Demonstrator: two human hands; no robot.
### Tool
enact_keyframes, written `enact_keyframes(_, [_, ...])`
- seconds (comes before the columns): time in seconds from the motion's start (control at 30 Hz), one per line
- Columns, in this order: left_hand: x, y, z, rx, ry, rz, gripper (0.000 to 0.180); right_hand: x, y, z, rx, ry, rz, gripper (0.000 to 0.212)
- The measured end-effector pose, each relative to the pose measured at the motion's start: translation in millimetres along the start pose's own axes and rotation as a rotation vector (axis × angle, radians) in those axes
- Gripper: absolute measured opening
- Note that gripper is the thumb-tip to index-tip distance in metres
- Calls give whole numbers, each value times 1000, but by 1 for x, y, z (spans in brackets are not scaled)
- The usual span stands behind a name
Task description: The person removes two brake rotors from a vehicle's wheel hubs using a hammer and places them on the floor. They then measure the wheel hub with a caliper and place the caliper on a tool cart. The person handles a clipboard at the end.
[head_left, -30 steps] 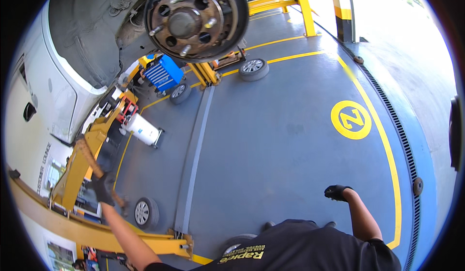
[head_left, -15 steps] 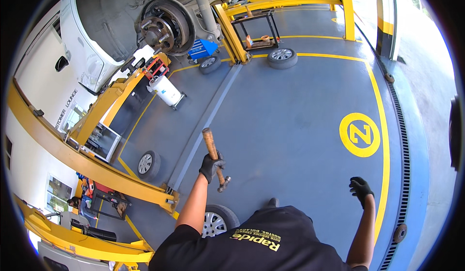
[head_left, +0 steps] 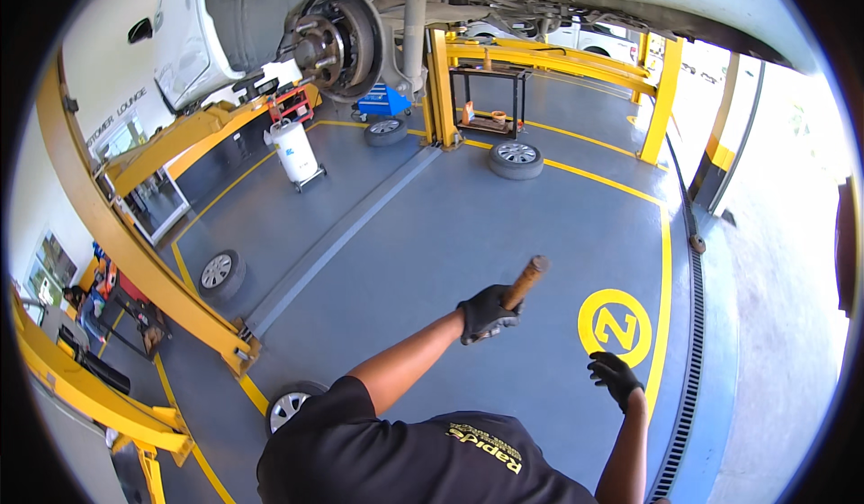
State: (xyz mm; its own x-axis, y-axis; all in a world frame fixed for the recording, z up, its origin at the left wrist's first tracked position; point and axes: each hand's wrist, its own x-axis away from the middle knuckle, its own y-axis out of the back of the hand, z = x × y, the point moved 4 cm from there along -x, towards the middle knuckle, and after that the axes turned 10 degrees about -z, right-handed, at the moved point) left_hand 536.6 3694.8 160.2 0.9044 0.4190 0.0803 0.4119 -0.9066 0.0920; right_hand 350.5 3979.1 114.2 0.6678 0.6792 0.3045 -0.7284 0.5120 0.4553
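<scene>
My left hand [head_left: 489, 314], in a black glove, is wrapped round a hammer [head_left: 527, 281] in front of my body. The wooden handle sticks out of the fist, tilted up and to the right. Its metal head cannot be made out behind the hand. My right hand [head_left: 616, 380], gloved in black as well, hangs to the right, fingers apart and holding nothing. Above and ahead is a raised white vehicle with its wheel off, showing a rusty hub [head_left: 319, 43] with studs and brake parts. Both hands are well apart from it.
Yellow lift posts [head_left: 441, 90] and a lift beam [head_left: 153, 243] stand ahead and left. Loose wheels lie on the floor, one [head_left: 516, 159] ahead and another [head_left: 223, 274] left. A white tank [head_left: 295, 151] on casters and a black cart [head_left: 487, 74] stand farther off. A drain grate [head_left: 694, 342] runs along the right.
My left hand has swung right with the hammer, whose handle now tilts rightward. My right hand has come slightly inward. The view has shifted, showing more of the vehicle's underside.
</scene>
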Motion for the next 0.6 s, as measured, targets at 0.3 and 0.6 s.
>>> enact_keyframes(0.3, [16, -92, -13, 325, -313, -263, 21, 1, -103, 75, 10, 149, 107, 33])
enact_keyframes(0.6, [88, 56, 80, 777, -162, -212, 21, 34, -220, 122, 546, 2, 128, 43])
